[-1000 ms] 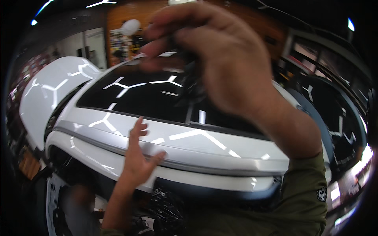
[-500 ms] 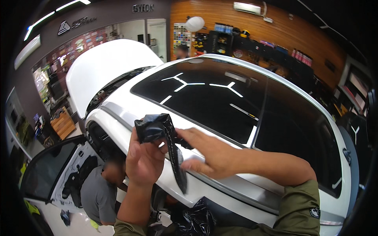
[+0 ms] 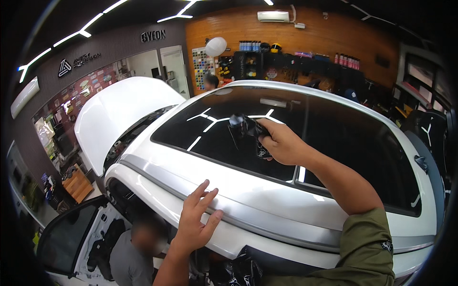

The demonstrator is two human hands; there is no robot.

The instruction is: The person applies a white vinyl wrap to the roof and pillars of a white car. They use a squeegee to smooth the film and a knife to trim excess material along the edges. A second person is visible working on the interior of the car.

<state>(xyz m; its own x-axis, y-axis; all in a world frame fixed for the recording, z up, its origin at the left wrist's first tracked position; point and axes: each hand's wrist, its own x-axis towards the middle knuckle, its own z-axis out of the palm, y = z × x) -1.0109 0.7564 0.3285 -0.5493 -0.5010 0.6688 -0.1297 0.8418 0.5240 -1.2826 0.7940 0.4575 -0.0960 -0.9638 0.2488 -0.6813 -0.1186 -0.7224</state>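
My right hand (image 3: pixel 282 142) is closed on a crumpled strip of glossy black film (image 3: pixel 249 127), held over the dark glass roof (image 3: pixel 205 143) of a white car. Part of the strip is hidden by the fingers, and its left end is blurred. My left hand (image 3: pixel 196 217) holds nothing, its fingers spread beside the silver roof rail (image 3: pixel 267 219) on the near side. More crumpled black film or plastic (image 3: pixel 238 270) lies at the lower edge, below the white roof side.
A person in a grey shirt (image 3: pixel 131 255) crouches at the near side by the open car door (image 3: pixel 71 233). The white hood (image 3: pixel 121 107) stands raised at the left. Another person (image 3: pixel 210 82) is beyond the car, near shelves with bottles (image 3: pixel 250 46).
My right hand has carried the black film up and away over the glass roof. My left hand has let go of it and moved down, fingers spreading. The slim cutter-like tool on the glass no longer shows.
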